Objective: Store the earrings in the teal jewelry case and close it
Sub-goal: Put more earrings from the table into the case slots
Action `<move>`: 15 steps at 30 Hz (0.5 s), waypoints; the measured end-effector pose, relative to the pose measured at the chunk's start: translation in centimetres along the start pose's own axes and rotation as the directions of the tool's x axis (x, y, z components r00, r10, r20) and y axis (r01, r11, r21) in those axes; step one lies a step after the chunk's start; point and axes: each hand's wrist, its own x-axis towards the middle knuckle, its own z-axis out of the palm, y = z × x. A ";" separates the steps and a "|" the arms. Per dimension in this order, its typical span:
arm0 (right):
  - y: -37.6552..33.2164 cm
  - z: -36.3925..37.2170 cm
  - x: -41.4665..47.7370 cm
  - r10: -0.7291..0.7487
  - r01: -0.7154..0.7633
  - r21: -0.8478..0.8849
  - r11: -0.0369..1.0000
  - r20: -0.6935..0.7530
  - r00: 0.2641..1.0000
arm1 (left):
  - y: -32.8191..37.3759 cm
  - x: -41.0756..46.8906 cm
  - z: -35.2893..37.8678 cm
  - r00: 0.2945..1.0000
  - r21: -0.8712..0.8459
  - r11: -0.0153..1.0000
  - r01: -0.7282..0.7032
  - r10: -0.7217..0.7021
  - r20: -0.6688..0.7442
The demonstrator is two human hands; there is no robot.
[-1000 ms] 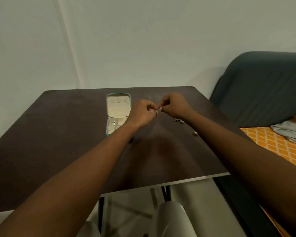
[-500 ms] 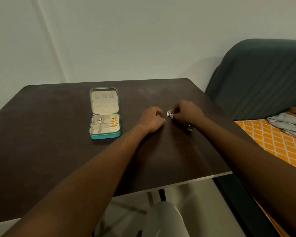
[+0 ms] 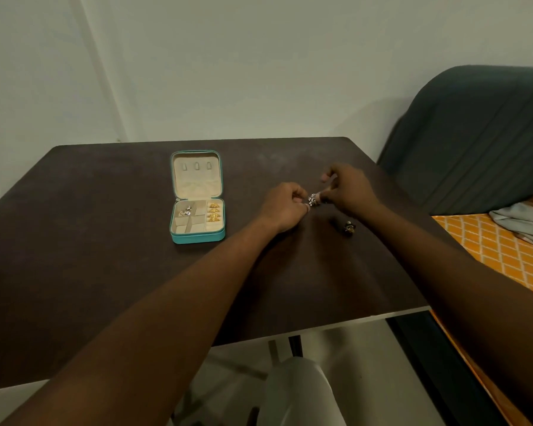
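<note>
Your right hand [image 3: 348,192] pinches silver earring [image 3: 312,199], left hand [image 3: 285,207] touching; teal jewelry case [image 3: 197,238] open, left of frame centre.

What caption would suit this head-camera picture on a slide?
Both hands, left hand and right hand, pinch a sparkly earring beside the open teal jewelry case; another earring waits on the dark table.

The teal jewelry case [image 3: 197,210] lies open, gold earrings [image 3: 214,213] and silver earrings [image 3: 186,210] inside; 1 sparkly earring [image 3: 312,199] is pinched between fingertips.
</note>
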 end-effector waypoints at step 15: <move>-7.5 -3.5 -2.0 0.079 -0.255 0.559 0.789 0.320 0.944 | 1.7 -2.1 -5.5 0.984 -0.211 0.965 -0.152 0.129 -0.120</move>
